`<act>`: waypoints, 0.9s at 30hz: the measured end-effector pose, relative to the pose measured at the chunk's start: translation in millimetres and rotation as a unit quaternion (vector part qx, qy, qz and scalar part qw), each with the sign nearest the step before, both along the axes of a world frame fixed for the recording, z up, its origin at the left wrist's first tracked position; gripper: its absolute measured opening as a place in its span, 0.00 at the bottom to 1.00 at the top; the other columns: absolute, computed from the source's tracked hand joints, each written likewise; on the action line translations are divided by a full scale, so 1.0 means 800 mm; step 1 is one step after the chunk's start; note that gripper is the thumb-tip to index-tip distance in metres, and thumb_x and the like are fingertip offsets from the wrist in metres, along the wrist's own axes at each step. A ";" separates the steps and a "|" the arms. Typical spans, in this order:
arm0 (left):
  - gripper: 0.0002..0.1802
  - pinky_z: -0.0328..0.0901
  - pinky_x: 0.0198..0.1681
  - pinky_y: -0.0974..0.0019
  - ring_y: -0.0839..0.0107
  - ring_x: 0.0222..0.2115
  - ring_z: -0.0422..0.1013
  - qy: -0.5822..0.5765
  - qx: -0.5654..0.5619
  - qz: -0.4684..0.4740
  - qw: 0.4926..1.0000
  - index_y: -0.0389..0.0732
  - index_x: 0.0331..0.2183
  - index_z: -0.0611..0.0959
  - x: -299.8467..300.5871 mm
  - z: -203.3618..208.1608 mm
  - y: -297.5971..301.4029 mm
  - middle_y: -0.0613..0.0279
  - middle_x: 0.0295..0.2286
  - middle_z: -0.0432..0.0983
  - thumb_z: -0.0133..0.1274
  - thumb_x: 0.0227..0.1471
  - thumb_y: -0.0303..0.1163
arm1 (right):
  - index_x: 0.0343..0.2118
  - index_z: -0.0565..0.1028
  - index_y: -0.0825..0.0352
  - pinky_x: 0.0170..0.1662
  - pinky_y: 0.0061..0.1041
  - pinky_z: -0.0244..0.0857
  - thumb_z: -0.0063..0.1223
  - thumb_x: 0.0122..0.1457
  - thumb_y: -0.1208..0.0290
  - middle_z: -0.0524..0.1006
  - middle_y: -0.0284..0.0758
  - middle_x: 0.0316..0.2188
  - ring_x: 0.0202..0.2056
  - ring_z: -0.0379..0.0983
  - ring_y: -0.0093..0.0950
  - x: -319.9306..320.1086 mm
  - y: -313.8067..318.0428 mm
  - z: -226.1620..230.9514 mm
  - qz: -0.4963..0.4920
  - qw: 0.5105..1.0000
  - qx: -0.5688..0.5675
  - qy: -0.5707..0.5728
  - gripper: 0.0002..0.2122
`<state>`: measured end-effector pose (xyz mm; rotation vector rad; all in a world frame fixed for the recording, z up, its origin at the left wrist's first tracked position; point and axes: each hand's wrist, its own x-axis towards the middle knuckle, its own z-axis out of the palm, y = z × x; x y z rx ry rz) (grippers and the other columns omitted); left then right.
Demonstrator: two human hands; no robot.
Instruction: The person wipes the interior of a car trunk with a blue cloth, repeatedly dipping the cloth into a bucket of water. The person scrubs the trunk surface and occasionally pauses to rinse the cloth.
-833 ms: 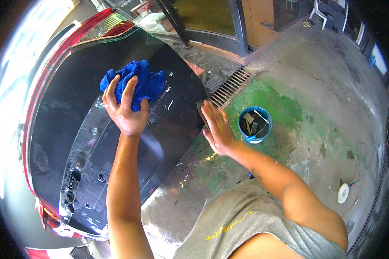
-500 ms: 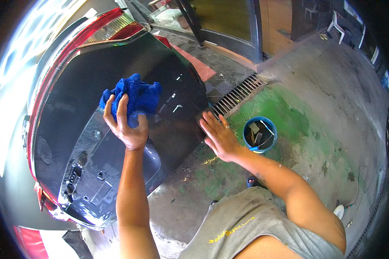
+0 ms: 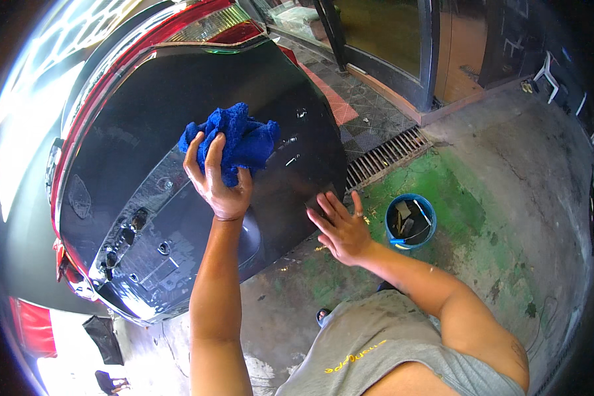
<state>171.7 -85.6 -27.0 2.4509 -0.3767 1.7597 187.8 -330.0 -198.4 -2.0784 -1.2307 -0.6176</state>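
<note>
My left hand (image 3: pixel 223 188) grips a bunched blue cloth (image 3: pixel 234 142), its fingers curled over the near left side. The cloth lies against the dark tailgate (image 3: pixel 244 79) of a car, right of a dull recessed strip with holes. My right hand (image 3: pixel 343 231) is open with its fingers spread, and no object shows in it. Its fingertips are at the tailgate's right edge; whether they touch the panel I cannot tell. A red and clear tail light (image 3: pixel 211 26) runs along the far side of the tailgate.
A blue bucket (image 3: pixel 434 231) holding water, pads and a white-handled tool stands on the green-stained floor right of my right hand. Beyond it lies a floor drain grate (image 3: pixel 389 158). A glass door (image 3: pixel 379 33) is at the back, a white chair (image 3: pixel 548 78) at the far right.
My view has shifted, so the car sits further right and higher. My left hand and the cloth have moved slightly over the panel; my right hand has come a little nearer to me.
</note>
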 end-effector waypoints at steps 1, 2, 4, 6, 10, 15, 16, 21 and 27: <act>0.36 0.60 0.68 0.37 0.38 0.62 0.67 -0.002 -0.001 0.007 1.000 0.44 0.56 0.84 -0.002 0.001 0.002 0.38 0.59 0.70 0.62 0.41 0.25 | 0.74 0.64 0.58 0.73 0.71 0.37 0.58 0.68 0.58 0.58 0.47 0.78 0.78 0.52 0.46 0.002 0.000 0.021 0.003 1.000 0.006 -0.012 0.33; 0.35 0.60 0.68 0.37 0.37 0.62 0.67 -0.005 -0.002 0.014 1.000 0.44 0.56 0.84 -0.006 0.001 0.005 0.38 0.59 0.70 0.61 0.41 0.25 | 0.74 0.65 0.58 0.73 0.71 0.38 0.56 0.70 0.58 0.58 0.47 0.77 0.78 0.53 0.46 0.027 0.018 0.049 -0.015 0.999 0.043 -0.026 0.31; 0.33 0.60 0.68 0.37 0.37 0.62 0.67 -0.015 -0.003 0.038 0.999 0.42 0.56 0.83 -0.017 -0.002 0.007 0.37 0.59 0.70 0.59 0.45 0.26 | 0.72 0.67 0.59 0.72 0.72 0.42 0.51 0.73 0.57 0.60 0.48 0.76 0.77 0.54 0.45 0.099 0.072 0.151 -0.048 0.993 0.091 -0.056 0.28; 0.30 0.60 0.68 0.37 0.37 0.62 0.67 -0.033 -0.004 0.053 0.998 0.40 0.57 0.82 -0.021 -0.008 0.005 0.37 0.58 0.70 0.56 0.50 0.29 | 0.73 0.65 0.61 0.70 0.73 0.47 0.43 0.77 0.56 0.62 0.48 0.75 0.76 0.56 0.45 0.140 0.099 0.192 -0.078 0.987 0.115 -0.079 0.26; 0.39 0.56 0.69 0.36 0.38 0.63 0.65 0.066 -0.003 0.137 0.988 0.50 0.59 0.85 -0.109 -0.036 0.040 0.36 0.61 0.69 0.60 0.41 0.19 | 0.78 0.55 0.60 0.73 0.72 0.38 0.48 0.74 0.55 0.55 0.50 0.78 0.79 0.48 0.47 0.010 0.077 0.088 -0.033 0.996 0.086 -0.002 0.34; 0.41 0.56 0.70 0.34 0.37 0.64 0.64 0.173 0.090 0.131 0.972 0.55 0.54 0.90 -0.217 -0.053 0.091 0.40 0.64 0.68 0.61 0.33 0.20 | 0.79 0.53 0.59 0.75 0.70 0.34 0.52 0.72 0.57 0.51 0.49 0.80 0.80 0.45 0.48 -0.065 0.074 0.020 -0.051 0.999 0.010 0.001 0.36; 0.42 0.57 0.69 0.33 0.35 0.63 0.64 0.183 0.091 0.105 0.973 0.53 0.54 0.90 -0.238 -0.057 0.107 0.39 0.64 0.67 0.59 0.32 0.19 | 0.78 0.56 0.60 0.74 0.71 0.38 0.51 0.72 0.56 0.53 0.49 0.79 0.79 0.48 0.48 -0.037 0.096 0.073 -0.073 0.995 0.070 -0.017 0.34; 0.41 0.61 0.68 0.31 0.34 0.63 0.66 0.230 0.116 0.044 0.965 0.55 0.50 0.90 -0.312 -0.072 0.170 0.39 0.63 0.68 0.64 0.26 0.24 | 0.75 0.61 0.62 0.73 0.65 0.46 0.46 0.77 0.59 0.61 0.49 0.75 0.76 0.55 0.49 0.001 0.158 0.152 -0.172 0.971 0.144 -0.082 0.28; 0.45 0.61 0.67 0.33 0.39 0.62 0.65 0.212 0.108 0.010 0.971 0.63 0.54 0.89 -0.308 -0.074 0.162 0.46 0.65 0.67 0.71 0.26 0.25 | 0.80 0.51 0.61 0.76 0.67 0.29 0.42 0.76 0.60 0.47 0.49 0.81 0.80 0.41 0.50 -0.154 0.127 0.009 -0.136 0.990 0.040 0.006 0.33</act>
